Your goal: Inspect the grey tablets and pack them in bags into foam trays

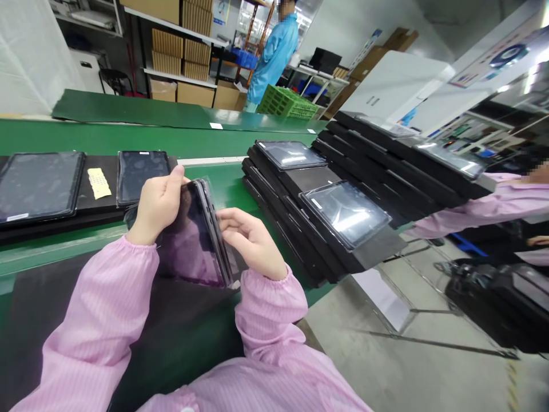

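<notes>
I hold a dark tablet (193, 240) tilted on edge above the green bench, its glossy screen turned toward me. My left hand (156, 206) wraps round its far top edge, thumb on the rim. My right hand (251, 240) pinches the tablet's right side edge with curled fingers. Both sleeves are pink. A black mat (180, 337) lies under the tablet.
Two more tablets (38, 183) (141, 174) and a yellow label strip (99, 183) lie on a black tray at left. Stacks of black trays (300, 229) carrying bagged tablets (345, 212) stand at right. A co-worker's pink sleeve (480, 209) reaches in far right; a person in blue (274, 51) stands behind.
</notes>
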A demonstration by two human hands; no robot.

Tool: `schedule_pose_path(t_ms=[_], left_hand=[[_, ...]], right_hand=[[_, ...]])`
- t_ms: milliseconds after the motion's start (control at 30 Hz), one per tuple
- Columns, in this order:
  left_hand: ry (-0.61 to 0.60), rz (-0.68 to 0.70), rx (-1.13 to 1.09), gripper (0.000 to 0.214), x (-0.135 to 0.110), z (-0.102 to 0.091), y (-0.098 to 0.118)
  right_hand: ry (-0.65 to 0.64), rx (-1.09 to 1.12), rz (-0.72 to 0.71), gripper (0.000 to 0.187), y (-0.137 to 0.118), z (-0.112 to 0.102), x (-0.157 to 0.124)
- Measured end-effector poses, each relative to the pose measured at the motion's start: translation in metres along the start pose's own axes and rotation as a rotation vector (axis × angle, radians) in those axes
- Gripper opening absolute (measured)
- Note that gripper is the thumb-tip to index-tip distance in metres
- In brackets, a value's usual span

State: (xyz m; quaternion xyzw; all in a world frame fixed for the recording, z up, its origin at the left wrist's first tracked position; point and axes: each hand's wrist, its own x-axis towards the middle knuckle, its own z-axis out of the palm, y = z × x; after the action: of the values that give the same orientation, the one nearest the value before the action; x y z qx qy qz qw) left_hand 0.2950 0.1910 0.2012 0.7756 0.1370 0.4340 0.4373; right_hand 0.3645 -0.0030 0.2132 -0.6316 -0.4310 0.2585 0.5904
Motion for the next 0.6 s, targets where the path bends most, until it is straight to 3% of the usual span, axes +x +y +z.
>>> schedule_pose_path(t_ms=[433,533,600], left_hand=[[0.034,-0.036,-0.152,0.062,-0.033,-0.032,0.015],[0.067,0.031,-0.105,0.061,-0.045,-0.032,0.021],[0.187,0.104,-0.071,0.057,-0.057,-0.03,0.015]], right_hand=[[-0.215,0.079,-0.066,0.023,-0.015,0.019,-0.014],[-0.191,-0.038,-0.075,0.036,-0.021,0.035,-0.02],[-0.144,-0.193,-0.096,0.046,-0.026,0.047,-0.026]])
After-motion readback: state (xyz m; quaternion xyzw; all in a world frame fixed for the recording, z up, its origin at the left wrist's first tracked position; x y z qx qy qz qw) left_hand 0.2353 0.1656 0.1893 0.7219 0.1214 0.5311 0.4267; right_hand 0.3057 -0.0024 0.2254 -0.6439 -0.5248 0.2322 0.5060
